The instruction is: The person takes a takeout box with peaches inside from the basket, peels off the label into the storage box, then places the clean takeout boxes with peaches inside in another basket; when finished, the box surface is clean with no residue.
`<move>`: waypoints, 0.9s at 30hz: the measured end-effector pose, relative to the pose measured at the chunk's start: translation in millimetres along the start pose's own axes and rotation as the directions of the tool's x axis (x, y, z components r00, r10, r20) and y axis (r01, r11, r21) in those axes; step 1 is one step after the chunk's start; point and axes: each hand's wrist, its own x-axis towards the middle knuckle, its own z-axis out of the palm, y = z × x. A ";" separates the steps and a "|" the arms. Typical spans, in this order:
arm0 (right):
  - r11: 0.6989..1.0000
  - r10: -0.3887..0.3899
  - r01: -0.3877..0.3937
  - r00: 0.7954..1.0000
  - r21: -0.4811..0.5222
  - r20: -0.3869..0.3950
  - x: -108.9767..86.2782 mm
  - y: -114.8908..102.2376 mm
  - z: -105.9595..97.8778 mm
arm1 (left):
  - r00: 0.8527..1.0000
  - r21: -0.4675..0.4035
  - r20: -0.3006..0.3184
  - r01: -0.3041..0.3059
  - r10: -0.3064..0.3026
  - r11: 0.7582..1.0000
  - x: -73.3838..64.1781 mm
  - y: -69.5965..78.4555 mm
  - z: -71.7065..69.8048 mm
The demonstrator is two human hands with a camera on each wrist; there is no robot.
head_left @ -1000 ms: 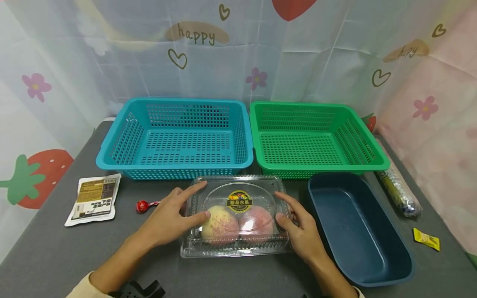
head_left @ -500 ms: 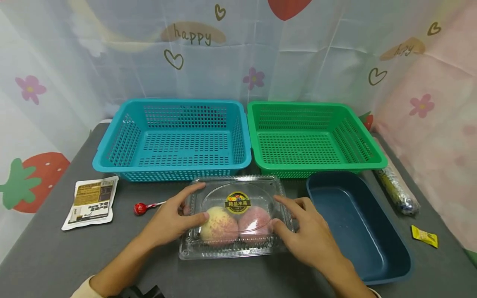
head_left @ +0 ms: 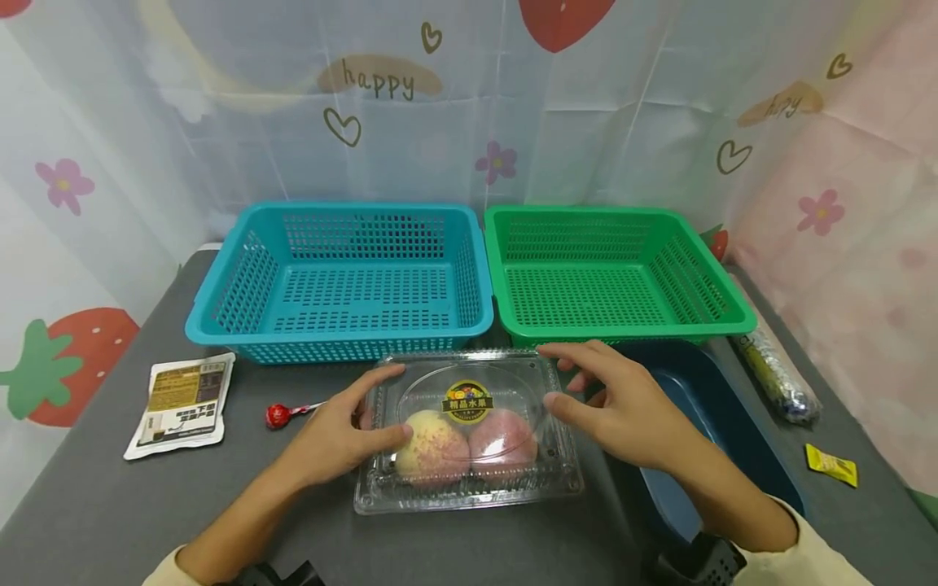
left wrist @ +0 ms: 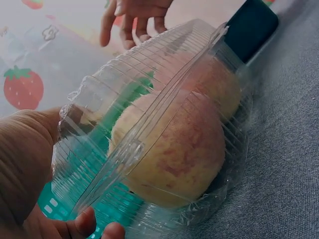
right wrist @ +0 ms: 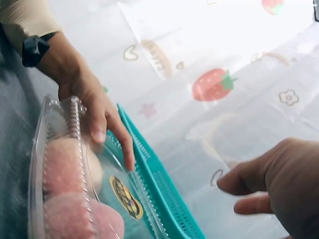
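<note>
A clear plastic clamshell fruit box point(head_left: 469, 480) with a black and gold label lies on the table. Two peaches point(head_left: 431, 446) show through its lid, one yellowish and one pink. My left hand point(head_left: 340, 427) holds the box by its left side, thumb over the lid and fingers along the edge, as the left wrist view point(left wrist: 30, 164) also has it. Near the box's right back corner, my right hand point(head_left: 623, 403) hovers with fingers spread and nothing in them. In the right wrist view a gap separates that hand point(right wrist: 284, 184) from the box.
A blue basket point(head_left: 366, 334) and a green basket point(head_left: 623, 330) stand behind the box. A dark blue tub point(head_left: 733, 423) is partly covered by the right arm. Around lie a white pouch point(head_left: 183, 403), a red lollipop point(head_left: 278, 416), a yellow packet point(head_left: 831, 465) and a wrapped roll point(head_left: 777, 370).
My right hand has come off the box's right side and moved up and back toward its far right corner. The left hand keeps its place on the box.
</note>
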 end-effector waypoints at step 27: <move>0.984 -0.148 0.127 0.971 0.123 0.189 59.0 3.0 24.3 | 0.992 -0.224 0.121 0.072 -0.045 0.972 -2.4 2.3 -3.2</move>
